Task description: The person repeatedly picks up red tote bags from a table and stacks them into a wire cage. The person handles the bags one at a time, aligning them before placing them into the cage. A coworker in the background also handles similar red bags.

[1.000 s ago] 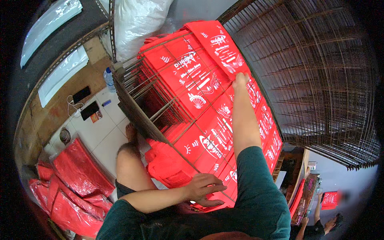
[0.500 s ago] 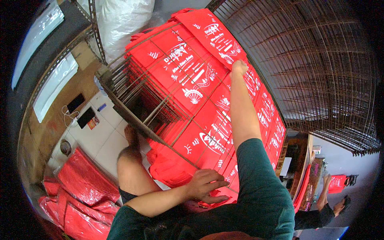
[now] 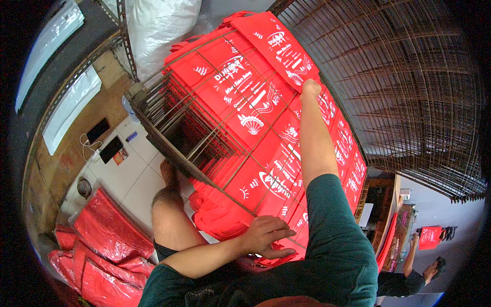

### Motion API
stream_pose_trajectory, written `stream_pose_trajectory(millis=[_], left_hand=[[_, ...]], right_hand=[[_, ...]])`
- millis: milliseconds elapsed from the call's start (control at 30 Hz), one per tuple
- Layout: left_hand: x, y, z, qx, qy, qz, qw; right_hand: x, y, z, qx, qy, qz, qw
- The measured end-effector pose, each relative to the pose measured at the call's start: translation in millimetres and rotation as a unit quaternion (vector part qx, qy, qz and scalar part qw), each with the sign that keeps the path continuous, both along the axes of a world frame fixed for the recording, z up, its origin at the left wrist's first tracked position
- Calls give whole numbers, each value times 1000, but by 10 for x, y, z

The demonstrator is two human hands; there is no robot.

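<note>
A red fabric bag with white print [image 3: 279,48] lies loose on top at the far end of the wire drying rack [image 3: 176,156]. My right hand [image 3: 310,88] reaches out to its near corner, with the fingers closed on the edge. More red printed bags [image 3: 232,87] lie flat under the wires, on several tightly stacked tiers. Close to my body, my left hand [image 3: 267,236] hovers by the near edge of the rack, fingers spread and holding nothing. Beside it, red bag edges [image 3: 217,215] hang out of the rack's lower tiers.
Raised wire tiers [image 3: 399,87] lean at the right. Plastic-wrapped red bundles [image 3: 110,225] lie on the floor at lower left, near phones [image 3: 111,149] and a cable. A white sack [image 3: 161,36] stands behind the rack. Another person [image 3: 409,276] works at far right.
The picture has shifted slightly. My right hand stays at the top bag's corner and my left hand keeps its place. At far right, the other person's arm has moved a little.
</note>
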State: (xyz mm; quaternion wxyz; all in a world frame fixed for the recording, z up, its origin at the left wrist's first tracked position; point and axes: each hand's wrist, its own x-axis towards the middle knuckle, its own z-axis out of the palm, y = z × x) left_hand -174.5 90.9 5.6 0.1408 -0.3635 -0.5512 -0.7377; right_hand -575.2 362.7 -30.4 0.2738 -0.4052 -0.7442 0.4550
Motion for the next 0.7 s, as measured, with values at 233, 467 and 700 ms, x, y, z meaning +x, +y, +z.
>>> stream_pose_trajectory(millis=[233, 467, 700], left_hand=[[14, 25, -3, -12, -10, -22, 1000], [-28, 8, -32, -30, -3, -6, 1000], [-83, 14, 27, -5, 33, 34, 999]], right_hand=[[24, 82, 44, 12, -28, 29, 999], [367, -124, 253, 171, 1, 58, 984], [1685, 142, 638, 196, 127, 222, 947]])
